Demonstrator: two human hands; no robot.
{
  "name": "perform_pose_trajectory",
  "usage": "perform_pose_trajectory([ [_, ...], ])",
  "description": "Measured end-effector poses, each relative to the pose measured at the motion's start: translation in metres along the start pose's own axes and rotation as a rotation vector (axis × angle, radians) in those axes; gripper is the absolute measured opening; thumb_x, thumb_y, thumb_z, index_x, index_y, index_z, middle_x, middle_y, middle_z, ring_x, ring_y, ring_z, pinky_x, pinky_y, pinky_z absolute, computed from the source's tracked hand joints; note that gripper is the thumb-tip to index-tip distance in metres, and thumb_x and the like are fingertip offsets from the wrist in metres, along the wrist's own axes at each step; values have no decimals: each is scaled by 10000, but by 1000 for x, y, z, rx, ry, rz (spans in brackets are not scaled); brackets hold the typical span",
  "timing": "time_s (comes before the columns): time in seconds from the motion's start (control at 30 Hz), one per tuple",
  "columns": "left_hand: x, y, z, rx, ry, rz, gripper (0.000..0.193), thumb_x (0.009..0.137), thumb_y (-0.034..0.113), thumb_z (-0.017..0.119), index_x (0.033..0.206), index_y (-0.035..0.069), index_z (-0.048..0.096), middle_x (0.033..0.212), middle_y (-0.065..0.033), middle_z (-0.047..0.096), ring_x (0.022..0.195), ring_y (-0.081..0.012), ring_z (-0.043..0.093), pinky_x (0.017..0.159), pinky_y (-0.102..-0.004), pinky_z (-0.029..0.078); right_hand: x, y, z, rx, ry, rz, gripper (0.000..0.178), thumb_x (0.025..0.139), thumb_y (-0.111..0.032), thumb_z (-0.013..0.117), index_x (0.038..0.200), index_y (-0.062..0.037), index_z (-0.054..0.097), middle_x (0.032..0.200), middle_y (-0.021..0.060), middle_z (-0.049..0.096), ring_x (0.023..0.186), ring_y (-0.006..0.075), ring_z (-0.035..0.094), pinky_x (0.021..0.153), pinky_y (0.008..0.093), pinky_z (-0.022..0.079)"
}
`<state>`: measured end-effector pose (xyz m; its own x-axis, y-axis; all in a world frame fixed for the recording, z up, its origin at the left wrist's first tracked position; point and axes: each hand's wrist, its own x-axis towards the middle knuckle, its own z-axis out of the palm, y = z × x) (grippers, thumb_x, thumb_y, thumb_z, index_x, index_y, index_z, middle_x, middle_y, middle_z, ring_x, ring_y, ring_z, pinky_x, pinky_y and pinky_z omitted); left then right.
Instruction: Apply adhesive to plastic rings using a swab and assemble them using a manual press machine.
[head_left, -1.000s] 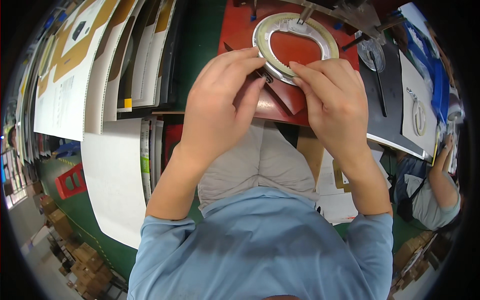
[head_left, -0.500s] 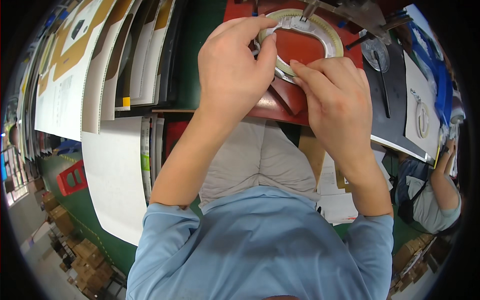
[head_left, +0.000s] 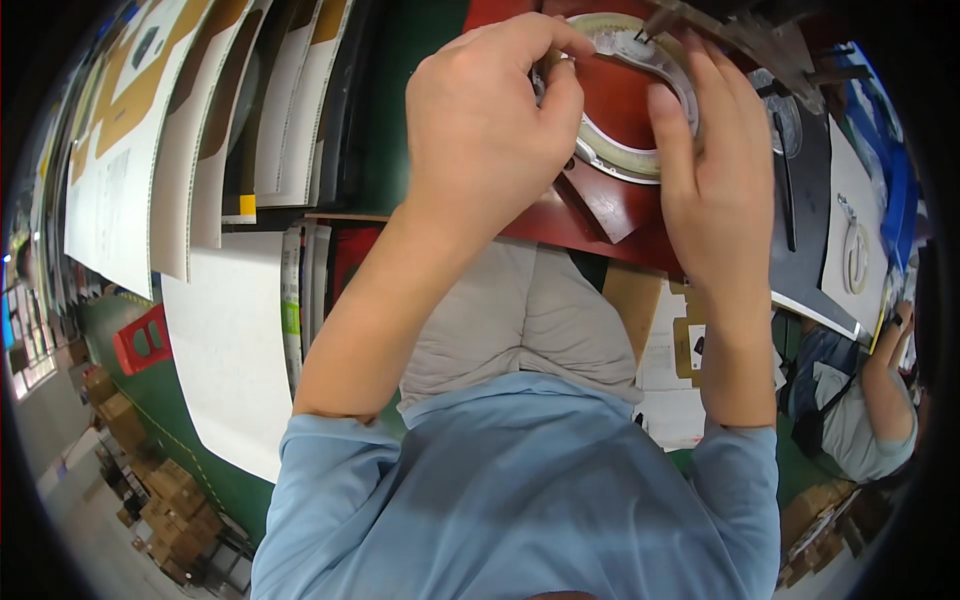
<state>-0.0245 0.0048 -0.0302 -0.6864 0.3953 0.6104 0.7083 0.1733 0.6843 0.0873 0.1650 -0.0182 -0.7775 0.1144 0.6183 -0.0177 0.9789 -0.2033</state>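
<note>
A pale, oval ring-shaped part [head_left: 622,167] with a yellowish inner band lies on the red work surface [head_left: 612,108], beneath a metal fixture [head_left: 745,45]. My left hand [head_left: 490,115] closes on the ring's left side, thumb and index finger bent around the rim. That stretch of rim is largely hidden behind the fingers. Around the right side reaches my right hand [head_left: 722,175], its fingers stretched forward and its thumb apart from them over the opening. The rim shows between thumb and fingers. A thin two-pronged tip [head_left: 643,36] of the fixture meets the ring's far edge.
Large printed cardboard sheets [head_left: 110,190] stand stacked on the left. On the right are a black rod [head_left: 785,190], a clear dish [head_left: 790,130], another small ring [head_left: 855,258] on a white sheet, and blue plastic [head_left: 898,185]. A co-worker's arm [head_left: 885,375] shows at far right.
My right hand has left the ring's near edge and moved right and forward, its pinch opening. The left hand still grips the ring's left side. The ring appears slightly farther right in the picture.
</note>
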Motion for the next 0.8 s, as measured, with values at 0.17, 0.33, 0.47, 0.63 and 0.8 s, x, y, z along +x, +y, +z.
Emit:
perform_pose_trajectory([
  [0.17,0,-6,3,104,25,117,85,881,50,692,925,55,764,794,-126,733,754,-315,716,686,-400,565,4,-6,7,34,-195,181,493,1104,-310,590,1438,52,595,1530,232,577,1413,402,547,1173,412,429],
  [0.33,4,3,-2,90,-83,15,85,884,61,701,955,50,746,799,-134,721,780,-338,714,710,-428,570,10,-6,-3,33,-207,197,545,1095,-344,599,1449,69,585,1558,257,548,1440,407,528,1192,408,422],
  [0.47,5,4,-2,184,-132,-23,195,932,98,729,1114,37,762,958,-133,782,819,-255,754,761,-338,592,6,5,12,29,-104,128,606,1065,-369,622,1406,130,591,1461,323,600,1369,461,570,1179,471,448],
  [0.63,-2,3,-7,-44,-71,-102,249,918,138,789,1131,25,724,995,-171,737,867,-350,705,808,-422,572,-5,-19,-19,154,110,30,411,981,-163,752,1310,60,648,1307,230,699,1220,377,667,1037,431,519],
  [0.8,12,9,-11,7,-114,-81,254,905,148,806,1107,24,716,992,-169,702,916,-320,704,830,-424,561,38,-10,-107,107,826,-263,406,1004,4,686,1374,83,539,1319,208,667,1167,266,659,1024,356,504],
])
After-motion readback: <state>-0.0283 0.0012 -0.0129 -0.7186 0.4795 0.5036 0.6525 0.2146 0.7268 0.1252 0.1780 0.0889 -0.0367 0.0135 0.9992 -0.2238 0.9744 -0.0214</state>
